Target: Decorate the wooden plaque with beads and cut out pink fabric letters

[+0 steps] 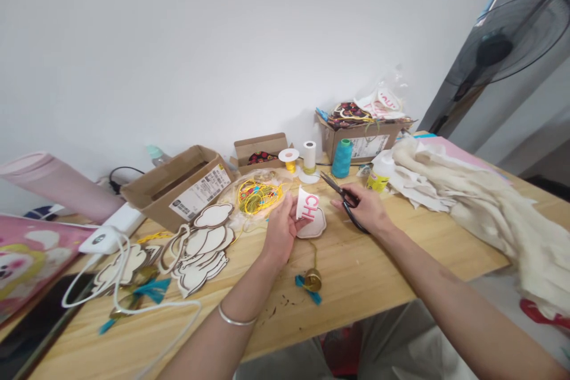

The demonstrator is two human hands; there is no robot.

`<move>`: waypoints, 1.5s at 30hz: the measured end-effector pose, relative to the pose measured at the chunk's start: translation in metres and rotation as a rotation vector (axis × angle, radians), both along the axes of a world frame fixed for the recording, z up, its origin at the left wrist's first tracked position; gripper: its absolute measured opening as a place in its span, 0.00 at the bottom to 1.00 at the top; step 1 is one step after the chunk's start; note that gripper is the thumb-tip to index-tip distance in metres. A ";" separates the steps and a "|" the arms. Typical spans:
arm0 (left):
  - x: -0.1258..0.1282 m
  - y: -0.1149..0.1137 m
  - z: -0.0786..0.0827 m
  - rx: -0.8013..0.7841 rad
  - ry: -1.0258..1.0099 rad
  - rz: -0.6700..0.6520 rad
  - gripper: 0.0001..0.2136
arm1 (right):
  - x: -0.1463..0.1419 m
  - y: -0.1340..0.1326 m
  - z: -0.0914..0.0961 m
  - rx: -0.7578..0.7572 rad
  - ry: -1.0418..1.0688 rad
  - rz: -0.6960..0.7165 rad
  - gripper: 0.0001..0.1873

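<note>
In the head view, your left hand (281,228) has its fingers and thumb closed around a white piece with pink letters (306,204), holding it upright near the middle of the wooden table (423,255). Your right hand (367,209) grips the black scissors (342,192) by the handles; whether the blades are slightly parted, I cannot tell. Their tips point toward the wall, apart from the lettered piece.

Just behind your left fingers is a cream scalloped tag (317,224) with brownish edge – if it is joined to the lettered piece, I cannot see. A thin cord (314,254) runs from near this tag down to a brass-coloured bell (313,279), with a teal tassel (316,297) beside it. On the left lies a pile of cloud-shaped pieces (205,246), and behind your left hand, a plastic bag with yellow cords (258,197).

The step in hand, in my judgement, is handling the lettered piece with the scissors kept ready. For any cut, the move would call for a steady left hold and for turning the blades toward the piece – well clear of your left fingertips.
</note>
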State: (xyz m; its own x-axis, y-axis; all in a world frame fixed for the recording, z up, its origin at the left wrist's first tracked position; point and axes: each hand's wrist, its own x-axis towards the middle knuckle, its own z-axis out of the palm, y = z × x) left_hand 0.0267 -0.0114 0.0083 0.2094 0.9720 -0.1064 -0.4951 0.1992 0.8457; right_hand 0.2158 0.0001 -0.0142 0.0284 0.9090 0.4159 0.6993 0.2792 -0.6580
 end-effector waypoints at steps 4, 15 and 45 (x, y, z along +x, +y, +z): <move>-0.001 -0.001 0.000 0.010 0.010 0.008 0.12 | -0.001 0.000 -0.001 -0.018 -0.001 0.003 0.16; -0.001 0.000 0.001 -0.013 0.016 0.005 0.14 | -0.003 -0.002 0.002 -0.014 -0.025 0.011 0.16; -0.001 -0.001 -0.001 -0.004 0.045 -0.013 0.11 | -0.003 -0.003 0.002 -0.013 -0.065 0.027 0.17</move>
